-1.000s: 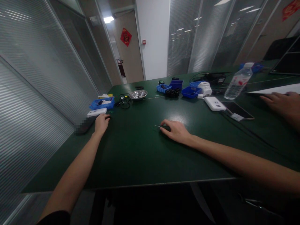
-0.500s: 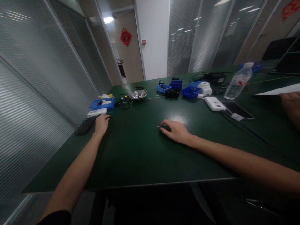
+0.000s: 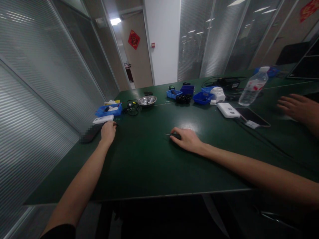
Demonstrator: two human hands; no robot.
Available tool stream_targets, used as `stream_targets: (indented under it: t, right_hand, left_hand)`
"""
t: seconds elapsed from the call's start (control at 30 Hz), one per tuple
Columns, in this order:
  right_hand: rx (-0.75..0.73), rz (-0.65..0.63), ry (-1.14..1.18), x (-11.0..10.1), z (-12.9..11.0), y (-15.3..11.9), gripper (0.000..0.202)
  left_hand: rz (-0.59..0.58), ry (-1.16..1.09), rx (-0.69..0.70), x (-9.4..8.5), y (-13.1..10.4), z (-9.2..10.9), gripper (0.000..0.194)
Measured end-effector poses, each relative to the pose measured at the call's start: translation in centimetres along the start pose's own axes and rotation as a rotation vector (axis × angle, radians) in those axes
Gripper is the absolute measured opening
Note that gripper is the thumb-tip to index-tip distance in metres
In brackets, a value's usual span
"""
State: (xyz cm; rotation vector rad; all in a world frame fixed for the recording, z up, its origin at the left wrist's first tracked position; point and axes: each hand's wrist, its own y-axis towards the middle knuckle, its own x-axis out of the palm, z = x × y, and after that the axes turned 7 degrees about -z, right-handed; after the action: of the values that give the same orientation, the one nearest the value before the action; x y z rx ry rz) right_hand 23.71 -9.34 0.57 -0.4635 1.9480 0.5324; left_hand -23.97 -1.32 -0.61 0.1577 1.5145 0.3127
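My right hand (image 3: pixel 185 139) rests on the green table (image 3: pixel 144 166), its fingers closed around the dark handle of a small screwdriver (image 3: pixel 176 136). The thin metal shaft points left. Over on the left side, my left hand (image 3: pixel 108 132) lies with curled fingers beside a dark flat object (image 3: pixel 93 133), part of which is pixelated. A small dark tip sticks out past those fingers; what it belongs to is hidden. Just behind that hand is a white power bank (image 3: pixel 104 119).
Farther back stand a blue tray (image 3: pixel 109 113), a metal bowl (image 3: pixel 147 104) and several blue bins (image 3: pixel 201 102). On the right are another white power bank (image 3: pixel 227 110), a dark tablet-like slab (image 3: pixel 255 118), a water bottle (image 3: pixel 253 88) and another person's hand (image 3: pixel 301 109).
The other person's hand at right has come further into view with its fingers outstretched, and the white sheet there is gone from sight. My own hands stay nearly still.
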Motion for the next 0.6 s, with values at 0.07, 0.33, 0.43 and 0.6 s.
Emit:
stream_targets:
  t: [0.07, 0.33, 0.43, 0.6]
  right_hand:
    - [-0.008, 0.0, 0.001, 0.01, 0.0, 0.0, 0.027]
    - [-0.006, 0.004, -0.016, 0.11, -0.08, 0.01, 0.028]
    - [-0.005, -0.001, -0.015, 0.07, -0.15, -0.01, 0.028]
    - [-0.011, -0.004, -0.004, 0.01, -0.15, -0.03, 0.028]
  left_hand:
    - [-0.009, 0.013, -0.009, -0.24, -0.11, 0.35, 0.029]
    - [-0.008, 0.077, -0.013, -0.29, -0.26, 0.84, 0.031]
    - [0.005, 0.062, 0.003, -0.02, -0.2, 0.63, 0.03]
    - [0.013, 0.054, -0.012, 0.18, -0.09, 0.33, 0.029]
